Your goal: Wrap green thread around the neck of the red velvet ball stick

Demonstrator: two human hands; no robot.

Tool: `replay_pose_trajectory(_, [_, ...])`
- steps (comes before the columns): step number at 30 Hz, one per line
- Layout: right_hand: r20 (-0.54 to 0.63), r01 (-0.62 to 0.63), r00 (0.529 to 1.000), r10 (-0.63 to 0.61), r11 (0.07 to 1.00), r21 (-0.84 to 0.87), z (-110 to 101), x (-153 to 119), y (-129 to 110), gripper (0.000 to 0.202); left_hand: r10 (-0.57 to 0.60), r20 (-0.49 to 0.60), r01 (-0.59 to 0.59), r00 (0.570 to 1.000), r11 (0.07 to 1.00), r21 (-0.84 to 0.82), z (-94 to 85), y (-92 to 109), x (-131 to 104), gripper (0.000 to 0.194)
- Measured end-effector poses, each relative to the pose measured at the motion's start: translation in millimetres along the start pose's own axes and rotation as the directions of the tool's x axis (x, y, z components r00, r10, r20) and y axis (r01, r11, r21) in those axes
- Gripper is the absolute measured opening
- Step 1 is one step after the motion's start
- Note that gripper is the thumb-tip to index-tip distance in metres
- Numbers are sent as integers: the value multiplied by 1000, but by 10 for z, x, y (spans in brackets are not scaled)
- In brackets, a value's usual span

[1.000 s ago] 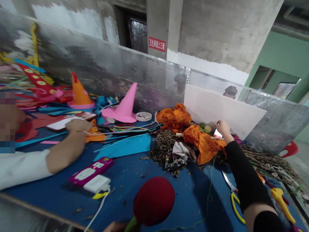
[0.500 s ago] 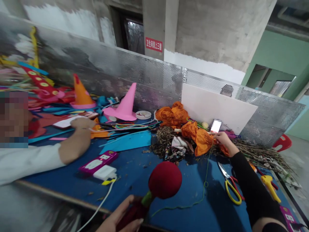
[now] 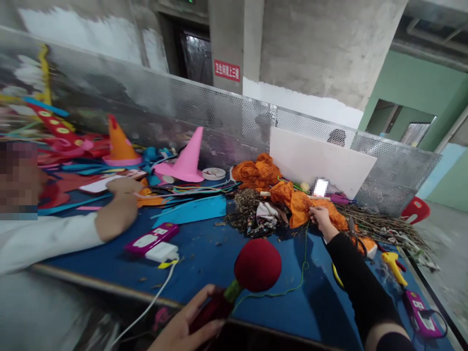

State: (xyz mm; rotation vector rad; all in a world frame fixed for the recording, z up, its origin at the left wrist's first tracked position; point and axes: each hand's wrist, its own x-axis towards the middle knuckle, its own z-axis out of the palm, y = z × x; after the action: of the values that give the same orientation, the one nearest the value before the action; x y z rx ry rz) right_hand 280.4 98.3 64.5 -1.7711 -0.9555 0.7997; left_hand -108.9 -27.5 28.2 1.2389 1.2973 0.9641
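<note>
My left hand [image 3: 193,321] is closed around the dark red lower part of a figure with a round red fabric head [image 3: 258,264] and a short green neck. A thin green yarn [image 3: 304,265] curves across the table from beside the figure up to my right hand [image 3: 321,222]. The fingers of that hand are pinched on the yarn, in front of crumpled orange cloth [image 3: 300,207]; whether they also touch the cloth I cannot tell. Scissors with a yellow handle [image 3: 337,276] lie mostly hidden under my right forearm.
A co-worker's arm [image 3: 117,209] rests at the left beside a phone. Behind stand a pink cone hat [image 3: 188,158] and an orange one [image 3: 120,141]. Dried twigs [image 3: 387,226], dark scissors [image 3: 354,234], a yellow glue gun [image 3: 395,268] and purple power banks [image 3: 420,312] lie about.
My right hand has come slightly down and left along the orange cloth, its forearm now covering most of the yellow-handled scissors. The red-headed figure has shifted a little right in view.
</note>
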Motion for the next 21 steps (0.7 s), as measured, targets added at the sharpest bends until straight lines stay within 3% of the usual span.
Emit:
replay_pose_trajectory(3, [-35,88,996,-86,993,74,-15,-41,-73,33,35,3,-35,999,999,20,-22,-52,6,81])
replay_pose_trajectory(7, [-98,296,954,-285,946,134,-347,-302,-375,21,50,17,-51,999,997,64,-74,-121,42,80])
replay_pose_trajectory(12, [-173,562,826,-536,807,181,-1003,-1036,-872,24,83,28,-85,996,994,74,-55,-185,121,76])
replay_pose_trajectory(14, [-195,686,725,-661,718,118,-1175,-1246,-965,23,86,37,-89,996,994,65,-28,-183,131,75])
replay_pose_trajectory(15, [-183,682,726,-663,727,74,-1198,-1289,-960,23,89,53,-92,995,994,59,-13,-176,128,74])
replay_pose_trajectory(16, [-172,646,757,-631,761,53,-1170,-1286,-914,25,94,77,-99,993,994,51,3,-167,120,73])
replay_pose_trajectory(17, [-147,562,822,-551,825,52,-1089,-1241,-830,28,99,106,-104,989,994,43,20,-158,108,71])
replay_pose_trajectory(18, [-99,437,897,-430,897,63,-959,-1161,-713,30,103,132,-108,986,994,33,39,-151,93,69])
replay_pose_trajectory(21, [-37,298,954,-296,952,66,-400,-838,-271,33,104,167,-106,980,994,1,85,-150,33,66])
